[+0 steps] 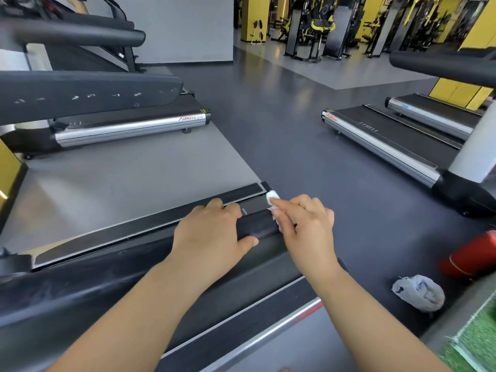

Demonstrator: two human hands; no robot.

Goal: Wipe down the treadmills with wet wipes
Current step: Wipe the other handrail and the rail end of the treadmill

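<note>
A black treadmill handrail (257,224) runs from lower left to centre, above the treadmill's belt and side rail (150,226). My left hand (212,232) grips the handrail near its end, fingers over the top and thumb underneath. My right hand (306,221) pinches a crumpled white wet wipe (272,197) and holds it against the tip of the handrail. Most of the wipe is hidden under the fingers.
Other treadmills stand at the left (128,124) and right (386,140), with dark floor between them. A crumpled grey-white bag (418,291) and a red cylinder (472,256) lie at the right. Green turf (475,342) fills the lower right corner. Gym machines stand far behind.
</note>
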